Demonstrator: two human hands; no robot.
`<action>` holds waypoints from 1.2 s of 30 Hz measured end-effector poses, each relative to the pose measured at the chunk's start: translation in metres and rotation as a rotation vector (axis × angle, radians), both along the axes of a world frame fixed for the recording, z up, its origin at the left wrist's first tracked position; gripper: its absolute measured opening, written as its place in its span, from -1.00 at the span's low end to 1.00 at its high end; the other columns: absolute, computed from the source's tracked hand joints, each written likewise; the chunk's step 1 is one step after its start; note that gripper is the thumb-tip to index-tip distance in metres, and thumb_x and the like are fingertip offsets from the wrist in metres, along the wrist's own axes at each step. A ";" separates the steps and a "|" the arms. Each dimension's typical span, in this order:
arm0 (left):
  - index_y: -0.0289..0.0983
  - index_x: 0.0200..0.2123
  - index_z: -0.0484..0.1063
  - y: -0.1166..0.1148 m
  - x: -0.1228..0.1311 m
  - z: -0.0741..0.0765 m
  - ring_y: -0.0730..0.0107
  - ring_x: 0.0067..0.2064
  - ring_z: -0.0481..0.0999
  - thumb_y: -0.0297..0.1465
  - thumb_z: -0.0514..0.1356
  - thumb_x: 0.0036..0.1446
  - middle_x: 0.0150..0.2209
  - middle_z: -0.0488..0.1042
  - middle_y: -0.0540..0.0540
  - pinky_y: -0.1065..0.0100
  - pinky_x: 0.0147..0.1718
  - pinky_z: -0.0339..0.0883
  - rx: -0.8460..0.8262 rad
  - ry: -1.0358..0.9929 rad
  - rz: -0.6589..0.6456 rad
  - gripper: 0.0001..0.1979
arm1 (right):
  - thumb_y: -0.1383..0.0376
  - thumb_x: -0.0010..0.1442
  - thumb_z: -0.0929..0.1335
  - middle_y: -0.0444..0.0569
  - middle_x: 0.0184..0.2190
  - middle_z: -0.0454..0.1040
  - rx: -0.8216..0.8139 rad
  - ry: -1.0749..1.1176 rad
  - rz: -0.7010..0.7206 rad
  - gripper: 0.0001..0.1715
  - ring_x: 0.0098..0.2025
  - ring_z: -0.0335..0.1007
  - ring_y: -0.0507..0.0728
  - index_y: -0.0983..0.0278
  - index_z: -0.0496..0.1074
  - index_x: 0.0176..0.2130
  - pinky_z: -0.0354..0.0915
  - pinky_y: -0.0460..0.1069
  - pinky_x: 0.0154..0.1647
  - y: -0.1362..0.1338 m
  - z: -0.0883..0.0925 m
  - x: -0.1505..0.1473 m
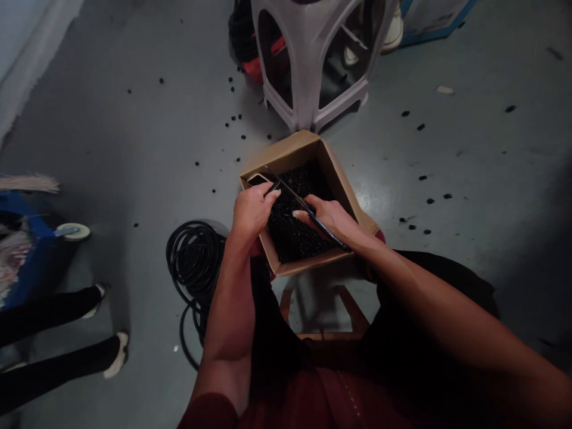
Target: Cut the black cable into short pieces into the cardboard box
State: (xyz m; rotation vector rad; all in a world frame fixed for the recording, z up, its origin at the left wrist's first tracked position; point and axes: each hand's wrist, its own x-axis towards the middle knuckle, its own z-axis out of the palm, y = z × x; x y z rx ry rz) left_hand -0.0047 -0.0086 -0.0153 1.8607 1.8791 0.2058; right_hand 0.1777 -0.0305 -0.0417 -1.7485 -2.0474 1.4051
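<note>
A cardboard box (343, 179) full of small black pieces (295, 229) sits in front of me on a low stool. My left hand (251, 210) is closed at the box's left rim, pinching the end of a thin black cable (286, 190). Over the box's near right side, my right hand (331, 219) is closed around the same cable, which runs across my fingers toward my wrist. A coil of black cable (193, 257) lies on the floor just left of the box.
A white plastic stool (313, 59) stands just beyond the box. Small black bits (424, 202) are scattered over the grey floor. Another person's legs and shoes (67, 333) are at the lower left, beside a blue cart (27, 238).
</note>
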 end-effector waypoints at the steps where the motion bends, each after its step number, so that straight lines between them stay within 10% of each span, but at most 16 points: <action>1: -0.23 -0.13 0.56 0.001 0.000 0.000 0.24 -0.11 0.52 -0.30 0.08 0.20 -0.16 0.59 -0.12 0.31 -0.13 0.29 0.000 -0.021 0.010 -0.70 | -0.01 0.20 0.23 -0.05 -0.47 0.42 -0.001 0.009 -0.003 -0.64 -0.47 0.30 0.12 0.20 0.34 -0.23 0.00 -0.05 -0.47 0.000 -0.001 0.000; 17: -0.34 0.22 0.26 -0.005 0.015 -0.003 0.60 -0.45 0.36 -0.39 0.13 0.12 -0.28 0.46 -0.08 0.49 -0.41 0.32 -0.341 -0.721 0.061 -0.43 | 0.13 0.03 0.38 -0.16 -0.46 0.37 -0.002 0.658 -0.459 -0.59 -0.44 0.33 0.05 0.22 0.23 -0.16 0.29 -0.01 -0.40 0.014 -0.028 0.011; 36: -0.27 0.24 0.25 -0.007 0.037 -0.014 0.61 -0.50 0.33 -0.40 0.16 0.13 -0.38 0.46 -0.01 0.49 -0.47 0.27 -0.359 -0.719 -0.008 -0.43 | 0.23 -0.03 0.38 -0.21 -0.43 0.30 0.046 0.797 -0.555 -0.60 -0.50 0.26 -0.01 0.19 0.21 -0.17 0.22 -0.03 -0.44 0.019 -0.019 0.015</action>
